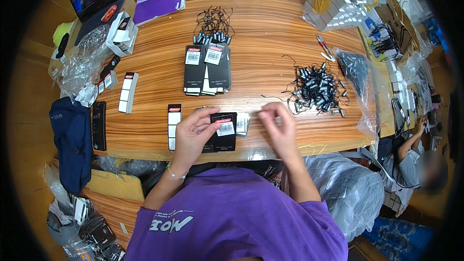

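My left hand (192, 133) is closed on a black hang tag (224, 140) with a white barcode sticker, its thumb near the sticker. More tags (243, 124) lie partly hidden behind it, at the table's near edge. Just to the right, my right hand (281, 128) is raised with thumb and fingertips pinched together; whatever is between them is too small to make out. A strip of white labels (174, 128) lies beside my left hand. Farther up stands a stack of stickered black tags (208, 70), its black strings (214, 19) spread out beyond it.
A heap of black strings with small seals (316, 87) lies on the right, near a clear plastic bag (360, 79) and a red-handled tool (323, 44). At left are a label stack (127, 93), a phone (99, 125) and a purple folder (159, 6). Another person (413, 159) sits at far right.
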### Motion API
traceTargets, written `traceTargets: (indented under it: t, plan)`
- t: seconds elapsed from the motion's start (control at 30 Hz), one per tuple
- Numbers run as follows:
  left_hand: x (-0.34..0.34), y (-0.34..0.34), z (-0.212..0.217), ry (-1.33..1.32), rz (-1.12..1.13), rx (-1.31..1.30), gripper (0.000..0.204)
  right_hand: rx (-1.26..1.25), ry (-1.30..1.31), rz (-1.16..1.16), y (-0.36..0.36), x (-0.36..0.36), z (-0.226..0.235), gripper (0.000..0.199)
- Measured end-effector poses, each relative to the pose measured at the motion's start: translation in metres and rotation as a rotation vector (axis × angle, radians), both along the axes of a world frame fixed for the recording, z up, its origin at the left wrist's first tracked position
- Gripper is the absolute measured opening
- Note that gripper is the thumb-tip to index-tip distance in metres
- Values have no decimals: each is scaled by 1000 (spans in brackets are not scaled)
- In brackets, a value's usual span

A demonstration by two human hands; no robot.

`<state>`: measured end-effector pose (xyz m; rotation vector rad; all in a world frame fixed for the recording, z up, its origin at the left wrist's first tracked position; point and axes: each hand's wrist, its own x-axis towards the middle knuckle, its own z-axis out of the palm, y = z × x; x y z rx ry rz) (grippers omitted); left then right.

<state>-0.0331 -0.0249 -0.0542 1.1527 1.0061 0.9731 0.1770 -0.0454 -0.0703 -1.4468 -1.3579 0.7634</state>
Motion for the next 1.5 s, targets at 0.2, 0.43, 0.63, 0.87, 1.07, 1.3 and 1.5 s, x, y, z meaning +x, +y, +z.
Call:
traceTargets:
  t: [0.2, 0.43, 0.63, 0.87, 1.07, 1.3, 1.5]
  plan:
    - [2, 1, 0, 24, -15, -23, 28, -54, -606, -182, 2, 71, -19, 6]
    - [10, 0, -5, -12, -63, -47, 27, -121, -474, -338, -2, 84, -17, 14]
    - [8, 1, -10, -16, -85, -44, 27, -168, -535, -326, -4, 93, -19, 16]
    - [11, 0, -9, -18, -124, -49, 27, -212, -339, -318, -6, 109, -14, 16]
    - [21, 8, 0, 35, -306, 1, 22, -91, 183, -308, -10, 105, 15, 16]
    - [58, 21, 20, 54, -475, 125, 12, 6, 415, -169, -7, 77, 29, 12]
    - [91, 29, 16, -16, -496, 279, 10, -53, 833, -36, 0, 51, 18, 10]
